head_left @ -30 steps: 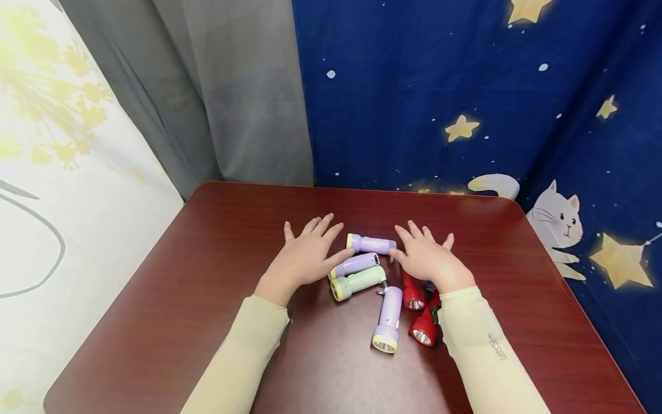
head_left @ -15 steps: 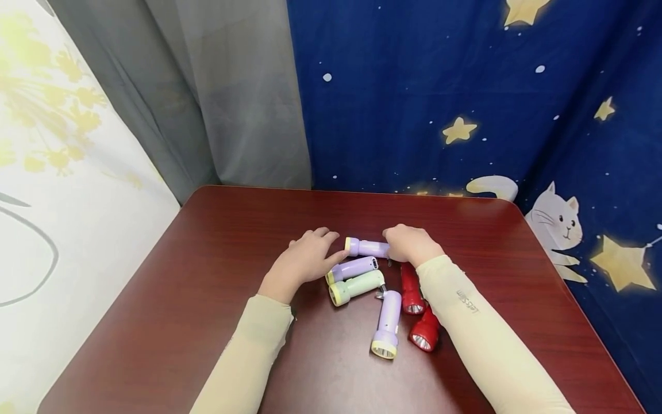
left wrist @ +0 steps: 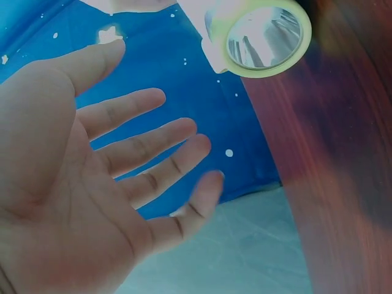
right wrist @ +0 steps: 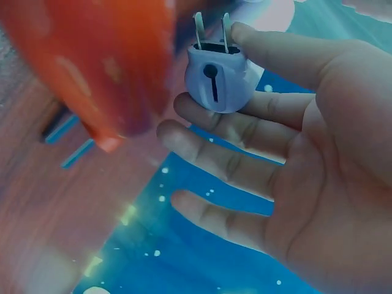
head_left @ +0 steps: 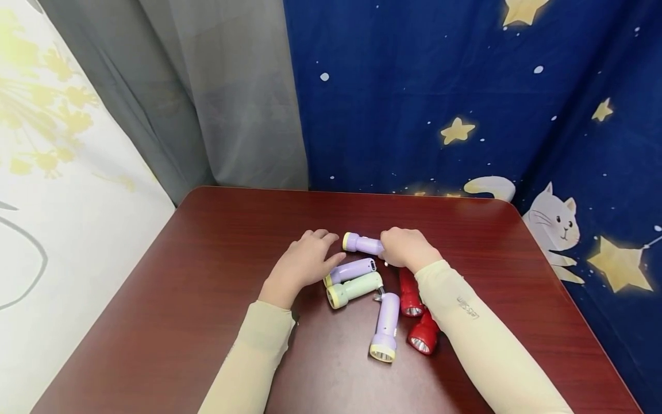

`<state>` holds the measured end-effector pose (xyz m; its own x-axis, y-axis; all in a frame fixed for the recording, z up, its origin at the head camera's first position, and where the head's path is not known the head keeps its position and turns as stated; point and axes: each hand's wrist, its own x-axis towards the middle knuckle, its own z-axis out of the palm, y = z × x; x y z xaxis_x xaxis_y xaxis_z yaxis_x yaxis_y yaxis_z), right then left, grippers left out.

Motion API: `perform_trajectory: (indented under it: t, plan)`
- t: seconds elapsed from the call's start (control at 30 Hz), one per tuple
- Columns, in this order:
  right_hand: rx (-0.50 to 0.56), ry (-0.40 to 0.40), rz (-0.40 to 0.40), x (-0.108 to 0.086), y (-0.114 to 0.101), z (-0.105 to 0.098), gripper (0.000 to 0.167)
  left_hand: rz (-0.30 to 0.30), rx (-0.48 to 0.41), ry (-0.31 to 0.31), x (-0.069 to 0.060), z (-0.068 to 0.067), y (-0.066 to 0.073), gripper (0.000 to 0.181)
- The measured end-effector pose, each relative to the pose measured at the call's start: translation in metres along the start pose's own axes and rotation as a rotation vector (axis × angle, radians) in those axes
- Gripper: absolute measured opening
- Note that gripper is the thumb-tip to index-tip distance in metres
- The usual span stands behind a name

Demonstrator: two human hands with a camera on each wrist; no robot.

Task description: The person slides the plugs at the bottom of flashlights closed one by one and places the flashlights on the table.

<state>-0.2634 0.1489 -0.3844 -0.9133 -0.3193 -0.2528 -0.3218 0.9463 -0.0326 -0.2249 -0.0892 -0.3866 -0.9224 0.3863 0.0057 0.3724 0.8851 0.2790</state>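
The right hand (head_left: 405,247) has its grip pinched on the right end of the far purple flashlight (head_left: 362,244), whose metal prongs (right wrist: 226,33) show in the right wrist view; a strip of surface (head_left: 181,299) lies beyond, before the far edge. The left hand's (head_left: 301,261) grip is released, fingers spread, beside the middle purple flashlight (head_left: 351,270), with broad room toward the left edge. Nearer lie a green flashlight (head_left: 357,287), another purple flashlight (head_left: 387,322) and, rightward, two red flashlights (head_left: 424,334).

We see yellow-rimmed lilac torches (head_left: 385,322), a yellow-rimmed mint torch (head_left: 358,287), red torches (head_left: 410,294), cream sleeves (head_left: 488,330) and a yellow-starred blue curtain (head_left: 383,132).
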Motion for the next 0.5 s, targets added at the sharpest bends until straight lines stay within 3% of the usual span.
perform_trajectory:
  t: [0.2,0.5]
  plan:
    - [-0.051,0.084,-0.036,-0.012,-0.004,-0.015,0.025,0.023,0.016,0.035,0.000,-0.004,0.005,0.052]
    - [-0.033,0.197,-0.089,-0.033,-0.016,-0.034,0.040,0.059,0.060,0.169,0.007,-0.006,0.012,0.045]
